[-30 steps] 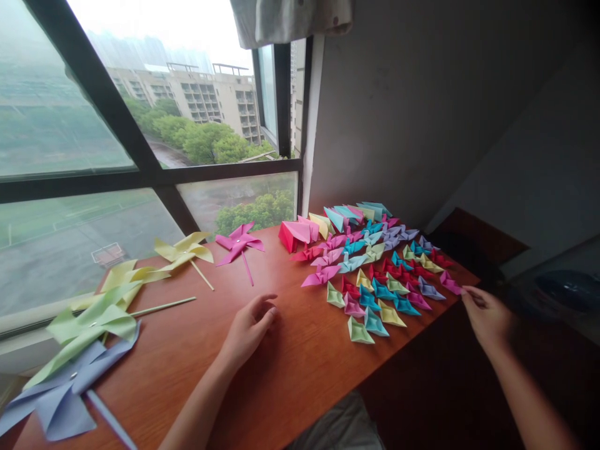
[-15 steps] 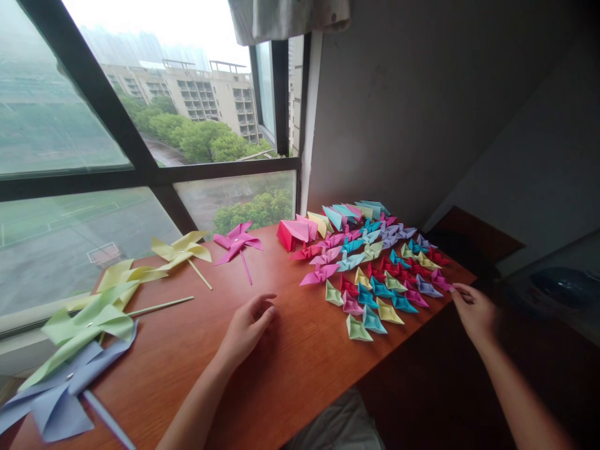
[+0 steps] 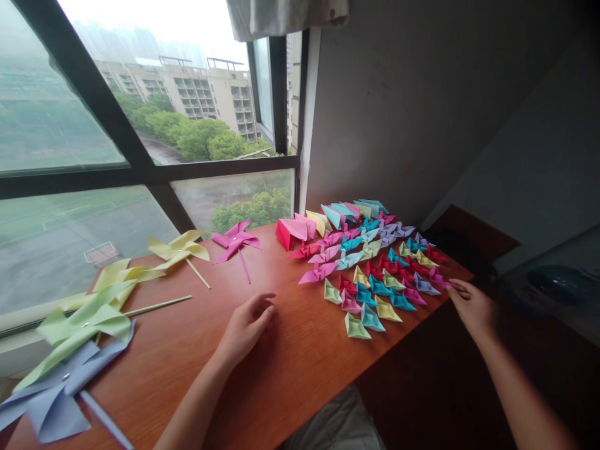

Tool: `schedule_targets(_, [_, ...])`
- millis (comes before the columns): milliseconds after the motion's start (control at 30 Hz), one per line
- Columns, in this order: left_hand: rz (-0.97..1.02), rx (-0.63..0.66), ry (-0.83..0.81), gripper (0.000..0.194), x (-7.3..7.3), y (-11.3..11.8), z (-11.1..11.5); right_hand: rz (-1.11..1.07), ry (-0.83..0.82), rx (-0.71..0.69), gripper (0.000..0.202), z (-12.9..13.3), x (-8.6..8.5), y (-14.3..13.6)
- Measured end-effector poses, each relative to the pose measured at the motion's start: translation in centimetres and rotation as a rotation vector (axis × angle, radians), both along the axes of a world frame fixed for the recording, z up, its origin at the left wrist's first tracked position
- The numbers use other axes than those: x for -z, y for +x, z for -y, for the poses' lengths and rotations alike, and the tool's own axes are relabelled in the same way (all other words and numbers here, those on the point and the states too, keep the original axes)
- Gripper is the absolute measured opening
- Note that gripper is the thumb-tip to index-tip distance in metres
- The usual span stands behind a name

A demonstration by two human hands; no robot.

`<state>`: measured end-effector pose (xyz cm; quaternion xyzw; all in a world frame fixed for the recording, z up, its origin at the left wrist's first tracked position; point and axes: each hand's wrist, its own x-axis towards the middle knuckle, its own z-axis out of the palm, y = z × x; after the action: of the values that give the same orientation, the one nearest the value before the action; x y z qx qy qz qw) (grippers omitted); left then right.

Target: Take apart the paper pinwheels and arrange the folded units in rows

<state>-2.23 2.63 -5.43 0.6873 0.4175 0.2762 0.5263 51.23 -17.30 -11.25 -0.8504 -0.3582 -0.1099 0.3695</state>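
Rows of folded paper boats, among them a light green boat (image 3: 357, 327), lie on the right part of the brown table (image 3: 281, 375). Behind them stand paper cranes, such as a pink crane (image 3: 317, 272). My right hand (image 3: 469, 303) is at the table's right edge, thumb and forefinger pinched on the tip of a magenta boat (image 3: 439, 279) at the end of a row. My left hand (image 3: 253, 319) rests on the table left of the boats, fingers loosely curled and apart, holding nothing.
Paper pinwheels lie on the left: blue (image 3: 65, 381), green (image 3: 89, 319), yellow (image 3: 180, 250) and magenta (image 3: 235, 240). Larger folded paper pieces (image 3: 297, 230) line the back by the wall. A window (image 3: 234, 194) borders the table's far side.
The view has shifted very slightly. Both hands stay nearly where they were, with my right hand still at the magenta boat.
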Motion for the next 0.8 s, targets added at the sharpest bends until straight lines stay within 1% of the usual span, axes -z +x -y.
schedule_targets(100, [-0.005, -0.008, -0.004, 0.037, -0.2, 0.1, 0.0, -0.047, -0.028, 0.002, 0.042, -0.1, -0.3, -0.3])
schedule_targets(167, [-0.005, -0.006, 0.0, 0.037, -0.2, 0.1, 0.0, -0.033, -0.04, 0.008, 0.041, -0.1, -0.5, -0.5])
schedule_targets(467, [0.001, 0.012, 0.029, 0.037, 0.5, -0.1, -0.1, -0.015, -0.041, -0.011, 0.043, -0.3, -1.1, -0.7])
schedule_targets(700, [-0.018, 0.011, 0.041, 0.036, 0.3, -0.1, -0.1, -0.032, -0.058, -0.012, 0.037, -0.3, -2.0, -1.6])
schedule_targets(800, [-0.021, -0.007, 0.046, 0.036, 0.3, 0.0, -0.1, -0.01, -0.064, 0.044, 0.034, -0.3, -2.7, -1.6])
